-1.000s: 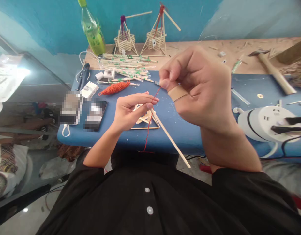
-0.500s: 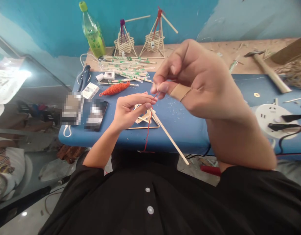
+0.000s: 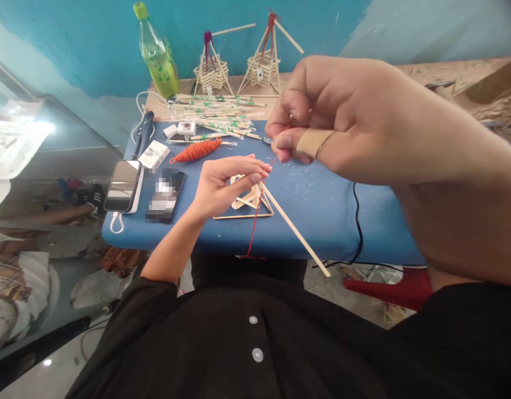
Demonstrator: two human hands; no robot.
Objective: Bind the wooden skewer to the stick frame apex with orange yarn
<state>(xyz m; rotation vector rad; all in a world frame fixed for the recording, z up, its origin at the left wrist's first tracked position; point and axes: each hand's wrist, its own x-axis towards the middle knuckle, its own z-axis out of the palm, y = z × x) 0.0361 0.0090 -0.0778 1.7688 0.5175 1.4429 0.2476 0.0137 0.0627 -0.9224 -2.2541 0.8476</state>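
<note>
One right hand (image 3: 350, 119), large at upper right, a tan bandage (image 3: 316, 143) round the thumb; thumb and forefinger pinch a red thread (image 3: 256, 221). One long stick (image 3: 297, 233), running from the peak of the frame described below toward lower centre-right, its end past the table edge; a bump from body or forearm could twist the work. One left hand (image 3: 224, 177), at centre, thumb and fingers pressed together on the peak of one stick frame (image 3: 242, 216); exact contact there is covered. The frame sits at centre, below the fingers; should this pinch slacken, the sticks could splay and the wrap loosen. The thread spans both hands, its other length hanging toward the blue tabletop's (image 3: 317, 221) front edge; too hard a tug could snap it or tip the frame, and the loose length could snag. One orange yarn bundle (image 3: 197, 150), left of centre. Several wrapped sticks (image 3: 216, 108), heaped above it. One green-capped bottle (image 3: 158, 61), upper left. Two stick stands (image 3: 211, 72) (image 3: 263, 66), upper centre, upright by the wall.
</note>
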